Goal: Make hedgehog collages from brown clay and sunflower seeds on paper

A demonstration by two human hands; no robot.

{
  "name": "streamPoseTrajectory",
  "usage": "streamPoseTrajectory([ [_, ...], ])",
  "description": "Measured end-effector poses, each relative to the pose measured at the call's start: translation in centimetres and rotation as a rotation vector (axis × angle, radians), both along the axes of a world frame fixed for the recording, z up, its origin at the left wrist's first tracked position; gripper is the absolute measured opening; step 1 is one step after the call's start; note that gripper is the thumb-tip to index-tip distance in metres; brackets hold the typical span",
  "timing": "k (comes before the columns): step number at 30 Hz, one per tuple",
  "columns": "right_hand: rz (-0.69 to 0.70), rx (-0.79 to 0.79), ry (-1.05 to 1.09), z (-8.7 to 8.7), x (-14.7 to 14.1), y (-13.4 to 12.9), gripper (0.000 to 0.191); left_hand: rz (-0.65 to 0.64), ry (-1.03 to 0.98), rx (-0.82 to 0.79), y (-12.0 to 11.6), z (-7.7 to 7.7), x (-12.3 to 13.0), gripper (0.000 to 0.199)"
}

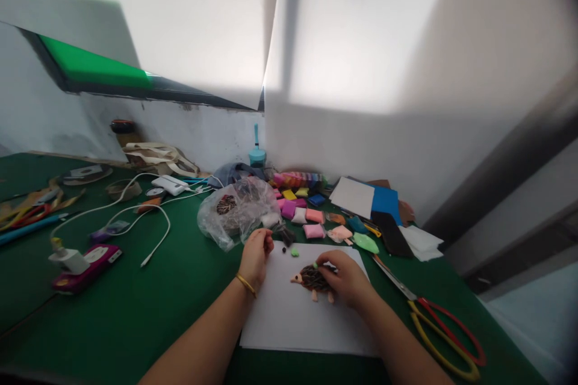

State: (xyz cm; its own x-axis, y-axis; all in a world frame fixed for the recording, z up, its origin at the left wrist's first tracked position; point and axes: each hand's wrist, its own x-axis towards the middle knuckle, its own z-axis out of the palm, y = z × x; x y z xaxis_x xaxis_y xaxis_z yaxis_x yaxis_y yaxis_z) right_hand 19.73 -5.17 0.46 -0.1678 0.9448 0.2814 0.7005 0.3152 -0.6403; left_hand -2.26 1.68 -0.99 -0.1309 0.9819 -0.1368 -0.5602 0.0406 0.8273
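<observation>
Your right hand (345, 278) touches a green bit (315, 265) on the hedgehog (310, 280), left hand (256, 255) curled by the paper (293, 331); both grips unclear.

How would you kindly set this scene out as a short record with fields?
Right-hand grip: at the hedgehog figure, a light-green piece by its index fingertip
Left-hand grip: curled near the upper-left corner of the white paper; contents unclear
Figure: dark-spined, pale-snouted, on the paper
Also on paper: black ball, green lump
Beyond paper: coloured packets, clear plastic bag
Right of paper: scissors, red and yellow handles
</observation>
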Motion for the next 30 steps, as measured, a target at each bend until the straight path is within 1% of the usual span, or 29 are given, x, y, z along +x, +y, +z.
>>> streamPoseTrajectory([
  [3,0.051,0.073,-0.037,0.3,-0.5,0.0,0.011,0.005,-0.002,-0.008,0.0,0.1,0.0,0.017],
  [10,0.053,0.178,-0.092,0.3,-1.4,0.2,0.010,0.015,0.006,-0.011,0.1,0.0,0.2,0.014],
  [20,0.042,0.215,-0.170,0.3,-1.6,0.1,0.010,0.011,0.008,-0.008,0.0,0.2,0.2,0.020],
  [30,0.056,0.220,-0.165,0.1,-1.6,0.1,0.014,0.021,0.010,-0.013,0.0,0.2,0.2,0.020],
])
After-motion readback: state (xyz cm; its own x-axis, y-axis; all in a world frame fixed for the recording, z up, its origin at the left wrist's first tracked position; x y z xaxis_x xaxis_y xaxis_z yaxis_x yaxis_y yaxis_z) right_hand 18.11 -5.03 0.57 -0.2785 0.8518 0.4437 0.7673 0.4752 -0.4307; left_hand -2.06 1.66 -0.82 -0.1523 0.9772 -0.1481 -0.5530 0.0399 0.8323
